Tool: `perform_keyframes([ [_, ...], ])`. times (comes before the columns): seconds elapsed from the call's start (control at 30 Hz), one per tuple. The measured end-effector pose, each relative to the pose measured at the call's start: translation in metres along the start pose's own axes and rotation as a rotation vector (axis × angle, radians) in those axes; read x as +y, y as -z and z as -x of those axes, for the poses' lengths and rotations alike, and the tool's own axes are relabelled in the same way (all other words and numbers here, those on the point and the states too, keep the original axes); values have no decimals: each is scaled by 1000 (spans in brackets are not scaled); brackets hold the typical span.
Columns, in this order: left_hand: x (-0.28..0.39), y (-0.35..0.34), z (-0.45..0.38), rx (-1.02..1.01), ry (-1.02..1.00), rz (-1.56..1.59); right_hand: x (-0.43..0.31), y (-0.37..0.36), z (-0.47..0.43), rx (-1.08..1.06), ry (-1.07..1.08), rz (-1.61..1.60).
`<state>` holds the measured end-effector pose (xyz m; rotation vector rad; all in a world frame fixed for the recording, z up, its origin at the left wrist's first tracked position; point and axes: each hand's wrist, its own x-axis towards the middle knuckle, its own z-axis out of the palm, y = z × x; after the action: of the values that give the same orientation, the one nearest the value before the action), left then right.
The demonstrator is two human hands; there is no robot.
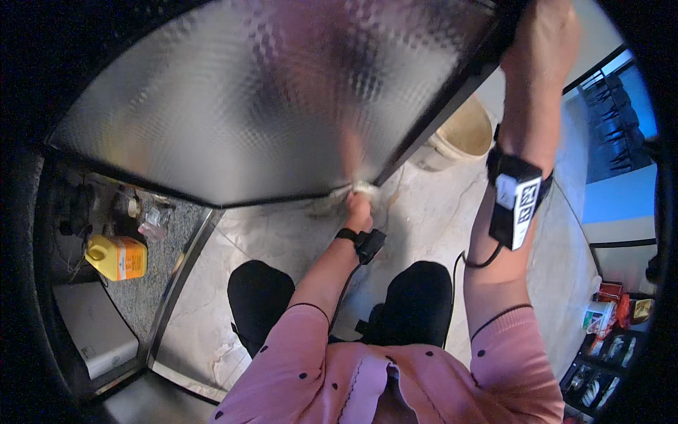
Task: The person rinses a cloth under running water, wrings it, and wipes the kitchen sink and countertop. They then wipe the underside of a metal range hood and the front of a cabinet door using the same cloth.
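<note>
A large door [254,127] with a patterned, shiny pane and a dark frame fills the upper part of the head view. My left hand [360,209] is at its bottom corner, shut on a pale cloth [365,187] that touches the frame's edge. Near the top right, my right hand [548,40] is raised beside the dark side edge of the frame; its fingers are blurred and partly hidden, so its hold on the frame is unclear. Each forearm wears a strapped black device with a cable.
A whitish bucket [461,138] stands on the marble-look floor behind the door's edge. A yellow jug [117,257] and a grey box [95,326] sit in the compartment at left. A black tray [598,365] with utensils lies at lower right.
</note>
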<state>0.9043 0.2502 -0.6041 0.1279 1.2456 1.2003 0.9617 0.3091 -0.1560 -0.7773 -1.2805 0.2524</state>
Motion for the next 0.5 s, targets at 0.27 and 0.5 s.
perform_keyframes([
  [0.27, 116, -32, 90, -393, -91, -40, 19, 5, -10, 32, 24, 115],
  [0.5, 259, -93, 212, -721, -583, 8, 12, 11, -3, -3, 55, 71],
])
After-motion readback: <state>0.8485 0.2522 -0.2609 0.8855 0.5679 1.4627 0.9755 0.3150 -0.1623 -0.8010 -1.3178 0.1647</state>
